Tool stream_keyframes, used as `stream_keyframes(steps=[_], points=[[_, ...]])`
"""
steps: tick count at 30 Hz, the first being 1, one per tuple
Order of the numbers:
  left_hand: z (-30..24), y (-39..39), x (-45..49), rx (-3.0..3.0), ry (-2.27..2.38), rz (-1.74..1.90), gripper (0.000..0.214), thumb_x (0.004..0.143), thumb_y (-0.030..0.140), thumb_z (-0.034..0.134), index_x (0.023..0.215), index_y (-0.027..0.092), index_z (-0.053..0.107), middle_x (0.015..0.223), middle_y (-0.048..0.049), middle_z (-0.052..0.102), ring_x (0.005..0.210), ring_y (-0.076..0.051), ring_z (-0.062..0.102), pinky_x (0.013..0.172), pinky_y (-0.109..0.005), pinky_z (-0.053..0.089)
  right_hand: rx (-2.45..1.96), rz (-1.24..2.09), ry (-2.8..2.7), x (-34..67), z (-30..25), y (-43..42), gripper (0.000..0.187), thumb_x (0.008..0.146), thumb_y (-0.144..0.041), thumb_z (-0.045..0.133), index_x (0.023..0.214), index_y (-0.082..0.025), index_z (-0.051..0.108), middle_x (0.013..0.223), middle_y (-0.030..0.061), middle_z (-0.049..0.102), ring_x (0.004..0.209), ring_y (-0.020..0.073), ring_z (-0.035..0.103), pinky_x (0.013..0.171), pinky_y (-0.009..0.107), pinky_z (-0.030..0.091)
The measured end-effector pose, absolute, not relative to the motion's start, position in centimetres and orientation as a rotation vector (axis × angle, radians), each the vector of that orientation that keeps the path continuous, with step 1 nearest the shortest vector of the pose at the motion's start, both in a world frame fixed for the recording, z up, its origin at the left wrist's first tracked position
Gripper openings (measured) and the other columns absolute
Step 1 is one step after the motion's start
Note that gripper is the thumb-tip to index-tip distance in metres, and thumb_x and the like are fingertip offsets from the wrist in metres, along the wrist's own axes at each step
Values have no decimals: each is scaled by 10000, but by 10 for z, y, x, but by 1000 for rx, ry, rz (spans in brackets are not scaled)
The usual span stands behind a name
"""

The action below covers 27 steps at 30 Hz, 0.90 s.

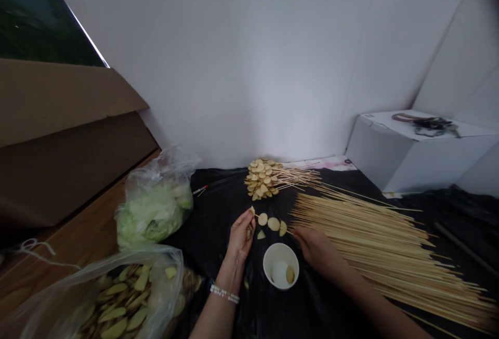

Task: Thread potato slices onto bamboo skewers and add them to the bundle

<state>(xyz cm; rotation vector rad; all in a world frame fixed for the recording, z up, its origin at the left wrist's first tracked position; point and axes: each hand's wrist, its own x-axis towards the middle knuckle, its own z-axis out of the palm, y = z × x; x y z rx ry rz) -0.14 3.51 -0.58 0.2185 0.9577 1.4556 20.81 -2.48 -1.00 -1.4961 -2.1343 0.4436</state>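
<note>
My right hand (317, 249) grips a thin wooden skewer near its right part. Several pale potato slices (273, 223) sit spaced along that skewer. At its left tip, my left hand (242, 232) pinches another potato slice (252, 210) between thumb and fingers. Something pale shows in the left palm too, perhaps more slices. Just below the skewer, a small cut potato piece (261, 235) lies on the black plastic sheet (226, 198). A white bowl (268, 273) stands between my forearms, with a potato slice (290, 274) inside.
Finished potato skewers (263, 179) lie piled at the back. Loose bare skewers (382, 245) spread across the right. On the left are a clear bag of potato slices (120, 302), a bag of green vegetables (154, 209) and a cardboard box (70, 167). A white box (390, 157) stands back right.
</note>
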Motion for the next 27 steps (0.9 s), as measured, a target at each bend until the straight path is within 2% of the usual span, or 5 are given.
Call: stream_keyframes(steps=[5, 11, 17, 27], points=[[-7, 34, 0, 258, 959, 1453, 153, 679, -47, 700, 721, 100, 697, 696, -35, 704, 588, -63, 650, 565, -106, 514, -1475, 431, -2092, 207, -8, -26, 237, 919, -233, 351, 760, -204, 524, 778, 51, 632, 731, 167, 566, 668, 260, 361], [-8, 34, 0, 271, 956, 1427, 147, 688, -41, 694, 719, 102, 702, 695, -32, 705, 585, -61, 645, 563, -105, 513, -1470, 487, -2126, 206, -9, -26, 270, 928, -236, 330, 716, -214, 495, 720, 37, 618, 670, 155, 552, 630, 254, 343], [-7, 33, 2, 284, 969, 1412, 144, 659, -34, 723, 714, 97, 700, 700, -34, 705, 592, -60, 644, 562, -105, 505, -1467, 412, -2089, 209, -13, -23, 250, 923, -235, 330, 769, -199, 524, 773, 51, 625, 742, 175, 557, 671, 269, 353], [-10, 33, 2, 326, 966, 1388, 148, 649, -17, 740, 723, 106, 705, 705, -37, 708, 586, -61, 644, 554, -100, 503, -1487, 428, -2118, 208, -9, -25, 249, 916, -225, 344, 724, -211, 502, 726, 43, 621, 679, 162, 550, 633, 266, 338]])
